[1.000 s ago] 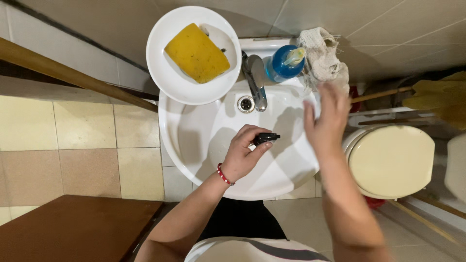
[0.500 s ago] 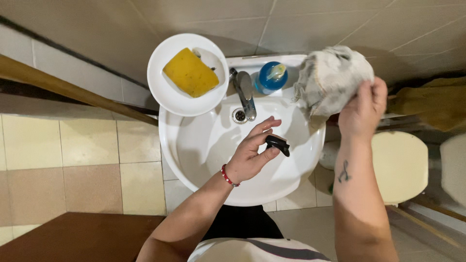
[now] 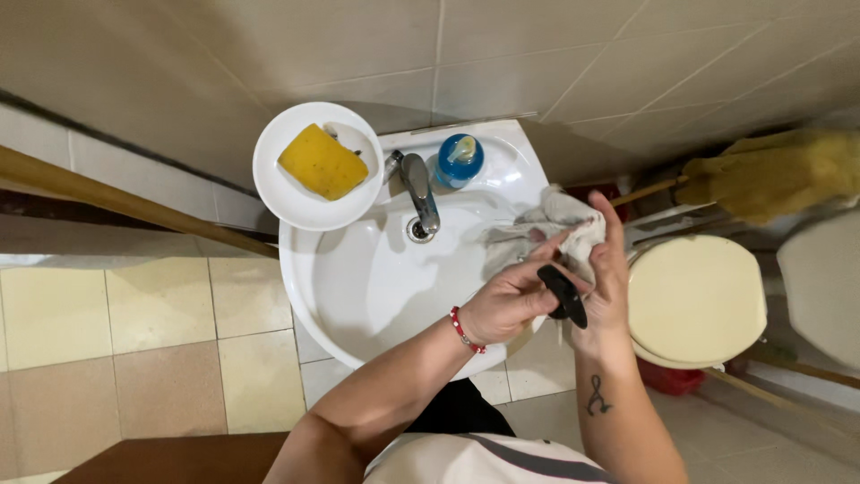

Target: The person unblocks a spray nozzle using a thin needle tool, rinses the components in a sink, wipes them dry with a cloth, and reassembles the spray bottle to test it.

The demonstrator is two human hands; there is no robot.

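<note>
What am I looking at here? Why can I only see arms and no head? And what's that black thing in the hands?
The camera sits on the person's head and looks straight down, so you see only their two arms, not their face. Below them is a white sink with a tap at the back. The left hand holds a small black object in its fingers; I can't tell exactly what it is. The right hand holds a pale crumpled cloth against it, over the sink. On the sink's edge stands a white plate with a yellow sponge on it, and beside the tap a blue bottle seen from above. To the right is a round cream lid, and behind it a yellowish broom leans by the tiled wall.
</note>
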